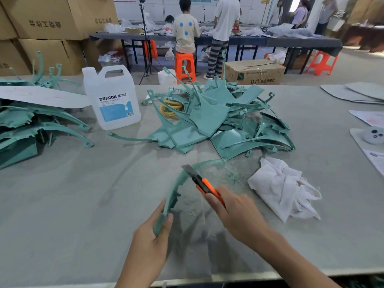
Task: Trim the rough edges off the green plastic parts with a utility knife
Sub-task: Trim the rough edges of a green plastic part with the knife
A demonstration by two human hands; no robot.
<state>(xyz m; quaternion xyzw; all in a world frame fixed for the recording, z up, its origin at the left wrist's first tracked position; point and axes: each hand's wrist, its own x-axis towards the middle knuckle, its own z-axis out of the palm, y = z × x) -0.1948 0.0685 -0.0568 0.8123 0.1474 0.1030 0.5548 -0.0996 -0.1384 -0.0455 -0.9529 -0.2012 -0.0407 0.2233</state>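
Note:
My left hand (153, 235) grips the near end of a curved green plastic part (176, 188), which arcs up and to the right over the table. My right hand (234, 213) holds an orange utility knife (204, 187); its blade rests against the part's upper edge. Green shavings (232, 175) lie scattered on the table just right of the blade. A large heap of green plastic parts (218, 121) sits behind, in the middle of the table. A second stack of green parts (31, 125) lies at the far left.
A white jug labelled DEXCON (112, 98) stands between the two piles. A crumpled white cloth (282, 188) lies right of the knife. Grey sheets (357, 92) and papers (372, 119) sit at the right edge. Cardboard boxes (52, 28) and people at a far bench stand behind.

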